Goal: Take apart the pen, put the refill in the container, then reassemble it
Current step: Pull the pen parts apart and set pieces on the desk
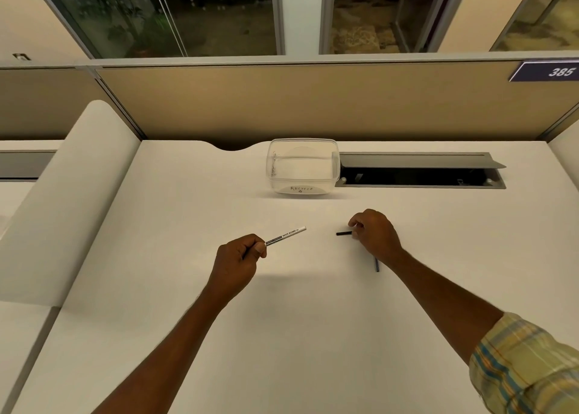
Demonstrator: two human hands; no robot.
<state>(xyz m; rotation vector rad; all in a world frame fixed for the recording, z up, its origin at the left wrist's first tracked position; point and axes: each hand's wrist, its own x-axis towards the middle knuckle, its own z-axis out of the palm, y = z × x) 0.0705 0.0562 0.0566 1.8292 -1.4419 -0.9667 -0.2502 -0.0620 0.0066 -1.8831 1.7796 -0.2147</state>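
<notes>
Near the middle of the frame, the left hand [241, 253] is closed around a white pen barrel [285, 235], pinched between thumb and fingers at its lower end, so the barrel slants up and to the right above the white desk [188, 335]. Printed lettering runs along the barrel.

Right of center, the right hand [374, 233] rests knuckles up on the desk, fingers curled down over the right end of a short black piece [344, 233] that lies flat and points left. Whether the fingertips actually grip it or merely touch it cannot be told. Just below that hand, a second thin dark piece [377, 264] sticks out from under the wrist, lying nearly upright in the frame; which of the 2 dark pieces is the refill cannot be told.

Higher in the frame, above the gap between the hands, stands a clear plastic container [302, 166] with "RECYCLE" handwritten on its front, well apart from both hands. Touching its right side is an open cable tray [419, 177] set into the desk. At the lower right edge shows a plaid sleeve [529, 366].
</notes>
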